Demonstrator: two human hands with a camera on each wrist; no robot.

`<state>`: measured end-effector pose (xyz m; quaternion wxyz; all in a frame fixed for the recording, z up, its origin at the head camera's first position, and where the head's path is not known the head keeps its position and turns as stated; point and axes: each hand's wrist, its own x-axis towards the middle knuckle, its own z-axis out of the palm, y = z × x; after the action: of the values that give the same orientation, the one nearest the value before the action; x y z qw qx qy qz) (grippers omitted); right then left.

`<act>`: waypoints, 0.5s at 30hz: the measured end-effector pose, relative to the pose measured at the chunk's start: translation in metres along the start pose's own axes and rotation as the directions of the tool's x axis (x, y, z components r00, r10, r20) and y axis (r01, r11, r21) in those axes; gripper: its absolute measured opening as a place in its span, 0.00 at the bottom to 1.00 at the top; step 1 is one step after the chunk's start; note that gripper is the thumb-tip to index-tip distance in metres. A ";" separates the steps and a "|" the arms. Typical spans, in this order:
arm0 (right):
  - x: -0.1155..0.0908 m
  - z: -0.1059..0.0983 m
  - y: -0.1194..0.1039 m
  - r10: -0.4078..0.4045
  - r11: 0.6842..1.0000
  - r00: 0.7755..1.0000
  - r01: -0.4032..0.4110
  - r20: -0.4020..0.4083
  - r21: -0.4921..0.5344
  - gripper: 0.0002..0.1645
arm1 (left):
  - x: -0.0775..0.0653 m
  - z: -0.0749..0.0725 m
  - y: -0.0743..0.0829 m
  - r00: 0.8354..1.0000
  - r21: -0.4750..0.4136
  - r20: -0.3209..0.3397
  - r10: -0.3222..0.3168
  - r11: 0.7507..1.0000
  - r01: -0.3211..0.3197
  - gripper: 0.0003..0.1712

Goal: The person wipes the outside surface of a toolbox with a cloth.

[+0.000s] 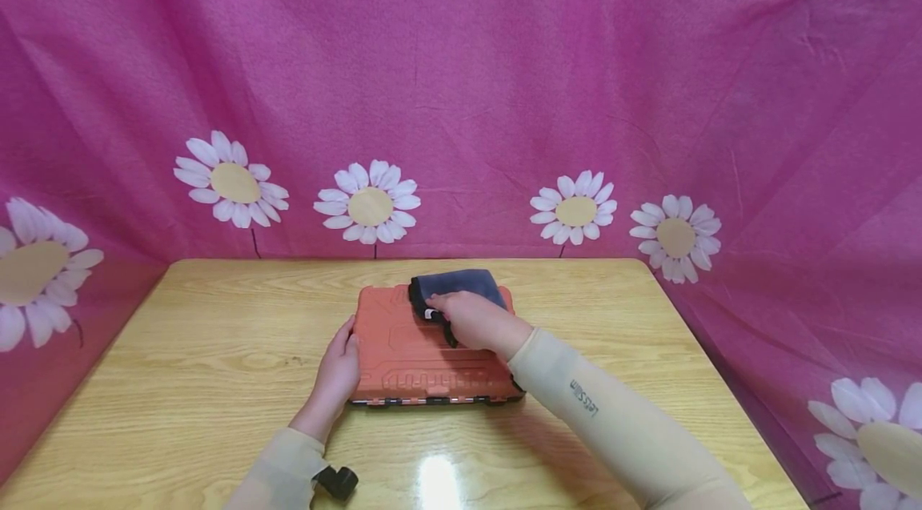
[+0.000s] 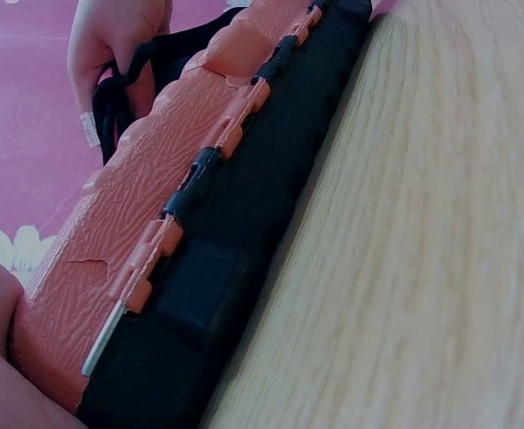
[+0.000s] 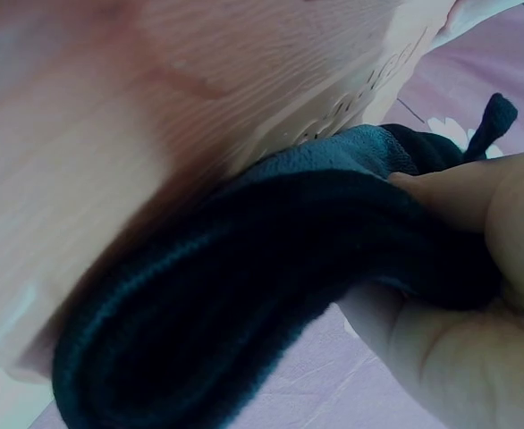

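An orange hard plastic case (image 1: 389, 350) with a black lower part (image 2: 231, 223) lies flat on the table, its row of hinges or clips (image 2: 190, 183) along the near side. My left hand (image 1: 337, 366) rests against the case's left side near the front corner, thumb by the top edge. Over the lid, my right hand (image 1: 479, 324) grips a folded dark blue cloth (image 1: 461, 282) with black edging and a small white tag (image 1: 430, 315). Thumb and fingers pinch the folds in the right wrist view, where thick layers of cloth (image 3: 217, 295) hang toward the case.
The wood-grain table (image 1: 238, 334) extends around the case. A pink fabric backdrop (image 1: 461, 94) with daisies rises behind and at both sides. A small black device (image 1: 338, 483) is strapped at my left wrist.
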<state>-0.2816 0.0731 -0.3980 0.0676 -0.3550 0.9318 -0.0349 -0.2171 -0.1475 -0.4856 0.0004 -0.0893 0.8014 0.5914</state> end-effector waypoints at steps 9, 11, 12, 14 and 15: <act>-0.001 0.003 0.000 -0.016 0.999 1.000 0.015 -0.019 -0.050 0.27 | 0.000 0.001 -0.001 1.000 -0.009 -0.005 0.001 1.000 -0.001 0.31; -0.002 0.004 -0.002 -0.016 0.998 1.000 0.015 -0.015 -0.068 0.27 | 0.000 0.001 -0.001 1.000 -0.017 -0.006 -0.002 1.000 0.002 0.31; -0.002 0.004 -0.003 -0.016 0.997 1.000 0.014 -0.016 -0.078 0.28 | 0.000 0.001 -0.001 1.000 -0.021 -0.006 -0.003 1.000 0.003 0.31; -0.004 0.003 -0.005 -0.006 0.997 1.000 0.005 -0.011 -0.082 0.29 | -0.001 0.001 -0.001 1.000 -0.027 -0.007 -0.004 1.000 0.004 0.31; -0.004 0.003 -0.006 0.000 0.997 1.000 0.000 -0.005 -0.081 0.29 | -0.001 0.002 0.000 1.000 -0.030 -0.009 -0.003 1.000 0.003 0.31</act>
<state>-0.2738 0.0713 -0.3994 0.0506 -0.3573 0.9326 0.0019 -0.2164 -0.1461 -0.4864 -0.0036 -0.0931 0.7923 0.6030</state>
